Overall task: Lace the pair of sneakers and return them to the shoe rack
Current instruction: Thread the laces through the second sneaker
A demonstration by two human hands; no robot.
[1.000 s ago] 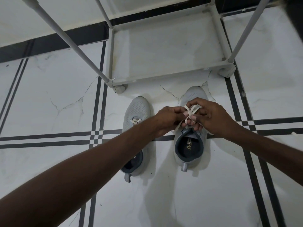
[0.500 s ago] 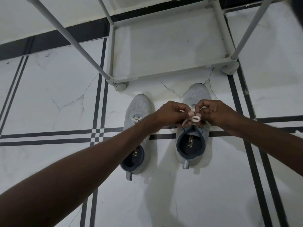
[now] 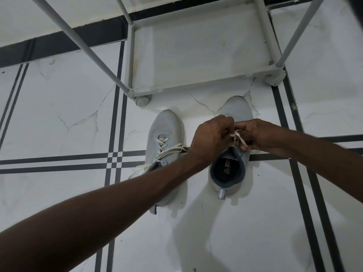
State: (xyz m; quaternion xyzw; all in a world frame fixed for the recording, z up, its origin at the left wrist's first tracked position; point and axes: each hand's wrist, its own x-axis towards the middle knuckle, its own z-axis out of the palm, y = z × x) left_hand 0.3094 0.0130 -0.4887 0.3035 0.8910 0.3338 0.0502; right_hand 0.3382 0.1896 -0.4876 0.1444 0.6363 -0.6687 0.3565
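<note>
Two light grey sneakers stand side by side on the floor, toes toward the rack. The left sneaker (image 3: 164, 132) has cream laces threaded, with loose ends trailing to its left; my forearm covers its heel. Above the tongue of the right sneaker (image 3: 236, 109), my left hand (image 3: 211, 137) and my right hand (image 3: 257, 135) both pinch its cream lace (image 3: 236, 135), fingers close together. The white shoe rack (image 3: 196, 89) stands just beyond the toes, its bottom shelf bare.
The floor is white marble tile with dark stripe lines (image 3: 115, 160) crossing under the shoes. The rack's grey poles (image 3: 82, 45) slant up toward me on both sides. A dark skirting runs along the wall behind.
My hands have shifted slightly apart along the right sneaker's lace, pulling strands between them. The left sneaker's laces and loose ends have come into full view as my left arm moved.
</note>
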